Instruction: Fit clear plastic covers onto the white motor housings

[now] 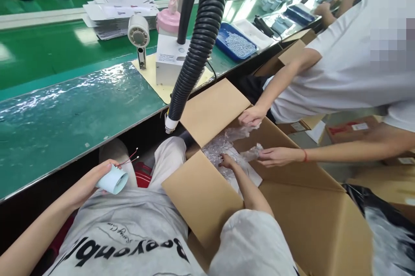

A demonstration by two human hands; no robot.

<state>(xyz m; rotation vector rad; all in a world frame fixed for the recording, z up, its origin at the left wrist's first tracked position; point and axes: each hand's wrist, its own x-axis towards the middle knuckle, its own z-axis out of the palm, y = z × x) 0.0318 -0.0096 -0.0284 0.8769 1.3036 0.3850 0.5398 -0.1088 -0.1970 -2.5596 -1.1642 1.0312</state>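
Note:
My left hand (94, 177) is wrapped round a light blue hollow casing (113, 180) above my lap, its open end facing right. Thin red and black wires with small white plugs (136, 149) stick out beyond my fingers. My right hand (227, 161) reaches into a large open cardboard box (214, 112), touching crinkled clear plastic (215, 148). Its fingers are bent and partly hidden, so any object within them cannot be made out. White sheet-like material lies under the plastic.
Another person's two hands hold the clear plastic over the box. A black ribbed hose (204, 34) hangs ahead. On the green bench (65, 125) are a small fan (138, 32), white box (167, 62), stacked cartons (119, 12) and blue tray (223, 38).

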